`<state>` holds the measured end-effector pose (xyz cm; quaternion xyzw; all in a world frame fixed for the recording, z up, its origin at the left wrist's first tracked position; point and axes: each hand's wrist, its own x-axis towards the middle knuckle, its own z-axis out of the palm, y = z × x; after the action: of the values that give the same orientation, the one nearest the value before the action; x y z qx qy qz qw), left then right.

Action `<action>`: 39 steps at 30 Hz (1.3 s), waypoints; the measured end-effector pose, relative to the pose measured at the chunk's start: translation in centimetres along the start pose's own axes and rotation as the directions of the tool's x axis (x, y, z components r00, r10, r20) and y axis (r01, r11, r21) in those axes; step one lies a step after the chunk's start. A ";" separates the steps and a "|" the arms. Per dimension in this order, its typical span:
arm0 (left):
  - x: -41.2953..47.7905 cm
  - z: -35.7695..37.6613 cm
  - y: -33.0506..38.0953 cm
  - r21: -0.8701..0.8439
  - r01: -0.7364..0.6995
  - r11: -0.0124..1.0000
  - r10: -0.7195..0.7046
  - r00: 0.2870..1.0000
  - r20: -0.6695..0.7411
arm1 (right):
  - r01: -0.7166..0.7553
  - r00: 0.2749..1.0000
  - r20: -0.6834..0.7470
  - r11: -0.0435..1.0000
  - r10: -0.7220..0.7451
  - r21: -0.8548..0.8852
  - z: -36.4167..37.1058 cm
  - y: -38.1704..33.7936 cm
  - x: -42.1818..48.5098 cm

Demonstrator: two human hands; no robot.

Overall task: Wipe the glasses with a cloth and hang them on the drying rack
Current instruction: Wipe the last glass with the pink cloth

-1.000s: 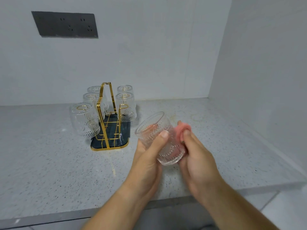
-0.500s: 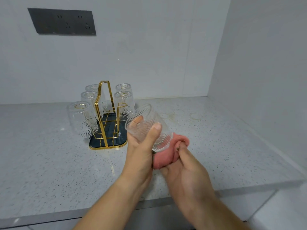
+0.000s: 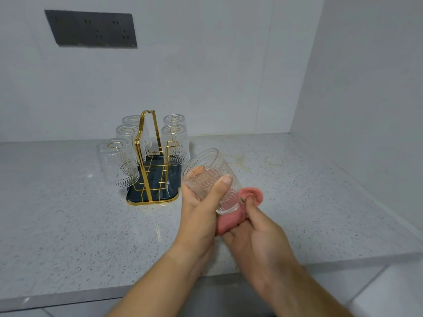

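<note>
The glass (image 3: 211, 179) is in my left hand (image 3: 201, 209), held above the near right part of the counter (image 3: 68, 225) and tilted so its open mouth faces up and to the left, its base down to the right. My thumb lies across its ribbed side and my fingers wrap round the far side; one fingertip shows through the wall near the rim. My right hand (image 3: 256, 239) sits just right of and below it, clenched on a pink cloth (image 3: 231, 219) that is bunched under the base of the glass and touches it, with a fold of cloth sticking up to the right of my thumb.

Left of the glass and a little farther away stands the drying rack (image 3: 148, 170), gold wire with a tall handle on a dark tray. Five glasses hang on it upside down: three on its left side (image 3: 119, 163) (image 3: 128, 136) (image 3: 131, 120) and two on its right (image 3: 175, 143) (image 3: 174, 118). The nearest peg on the right side carries none.

The counter is pale speckled stone with faint yellowish ring stains toward the far right. On the far wall, up to the left, is a dark socket panel (image 3: 91, 28).
</note>
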<state>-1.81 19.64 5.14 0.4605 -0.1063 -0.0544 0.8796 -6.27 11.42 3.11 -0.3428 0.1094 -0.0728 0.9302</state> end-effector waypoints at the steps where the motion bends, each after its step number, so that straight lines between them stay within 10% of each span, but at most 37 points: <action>1: 0.1 0.0 0.1 0.014 -0.013 1.000 0.013 1.000 -0.005 | 0.007 1.000 0.003 0.999 -0.007 -0.036 -0.3 0.2 0.0; 8: -0.4 0.3 -0.3 0.019 0.020 1.000 -0.021 0.996 0.087 | 0.305 0.951 0.093 0.838 -0.295 -0.452 0.1 -2.2 0.3; 17: -0.6 0.4 -0.1 -0.027 0.066 0.997 -0.061 0.985 0.164 | -0.137 0.979 0.149 0.990 0.139 -0.022 -1.0 -4.1 1.8; 28: 0.5 -0.1 -0.7 -0.075 0.099 0.992 -0.094 0.993 0.069 | 0.114 0.989 0.118 0.976 -0.093 -0.188 -1.5 -2.7 0.5; 32: 0.5 0.3 -1.1 -0.075 0.142 0.987 -0.139 0.990 0.038 | 0.513 0.849 0.349 0.462 -0.396 -0.724 -1.0 -2.0 -0.7; 35: 1.0 0.2 -1.1 -0.172 0.238 0.956 -0.235 0.971 0.042 | 0.650 0.710 0.552 0.106 -0.438 -0.753 -2.2 -0.9 -0.3; 39: 1.2 0.4 -0.8 -0.275 0.375 0.885 -0.374 0.926 0.060 | 0.679 0.670 0.565 0.088 -0.481 -0.729 -3.1 1.0 -0.3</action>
<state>-0.74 18.66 4.86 0.3426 -0.0092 -0.2388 0.9086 -7.26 10.27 0.20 -0.8095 -0.0998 -0.3311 0.4746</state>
